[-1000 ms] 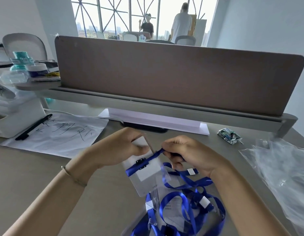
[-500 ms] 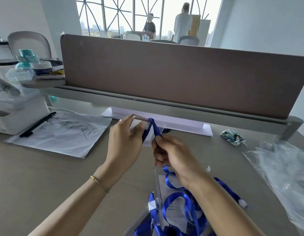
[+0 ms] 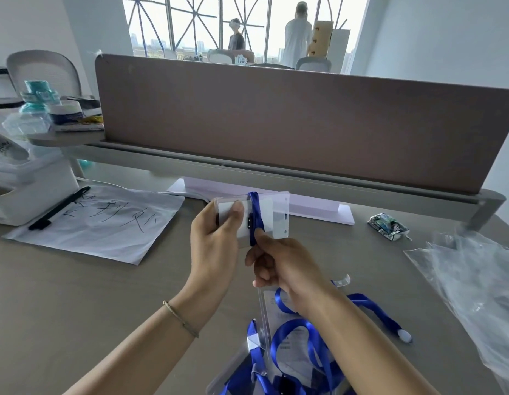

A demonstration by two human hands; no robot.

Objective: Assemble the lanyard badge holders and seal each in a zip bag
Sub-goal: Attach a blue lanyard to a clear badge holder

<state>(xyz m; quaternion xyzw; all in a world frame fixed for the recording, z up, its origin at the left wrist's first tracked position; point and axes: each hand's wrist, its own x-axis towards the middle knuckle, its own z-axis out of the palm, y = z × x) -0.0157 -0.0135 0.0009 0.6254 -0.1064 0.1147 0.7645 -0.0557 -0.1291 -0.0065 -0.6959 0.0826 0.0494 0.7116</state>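
My left hand [image 3: 215,246] grips a clear badge holder [image 3: 272,215] with a white card inside, raised above the desk, thumb pressed on its front. A blue lanyard strap [image 3: 255,216] with a black clip runs over the holder's top edge and down its face. My right hand [image 3: 279,266] pinches that strap just below the holder. The strap's other end trails over the desk to a white tip [image 3: 404,335]. Near the front edge lies a pile of zip bags with blue lanyards [image 3: 299,354] in them.
A heap of clear zip bags [image 3: 475,286] lies at the right. A sheet of paper with handwriting [image 3: 105,223] and a black pen [image 3: 58,208] lie at the left beside a white box [image 3: 28,189]. A brown divider panel [image 3: 290,121] closes the desk's far side. A small crumpled wrapper [image 3: 388,226] lies near it.
Both hands have risen away from the pile and moved forward. The badge holder now faces me upright, with the strap looped over its top instead of lying across it.
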